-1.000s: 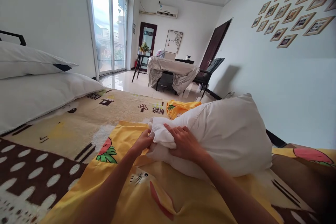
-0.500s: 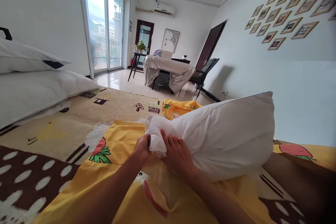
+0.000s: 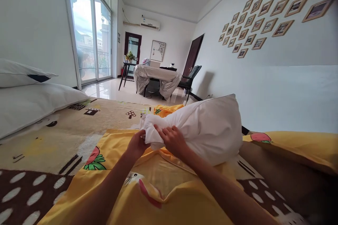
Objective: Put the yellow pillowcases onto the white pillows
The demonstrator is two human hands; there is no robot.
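A plump white pillow lies across the front of the bed, its near end bunched and narrowed. My left hand closes on the left tip of that bunched end. Just to the right, my right hand grips the pillow from above, with the index finger stretched along the fabric. Beneath both hands spreads a yellow pillowcase printed with a strawberry-like fruit and a white animal. Its opening edge shows below the pillow. The fingertips of my left hand are partly hidden.
A patterned beige and brown blanket covers the bed. Two white pillows are stacked at the left. More yellow fabric lies at the right, near a bent leg. Beyond the bed stand a covered table and a black chair.
My view has tilted up and turned to the right. Both hands keep hold of the white pillow's bunched end, and the pillowcase opening below it shows more clearly.
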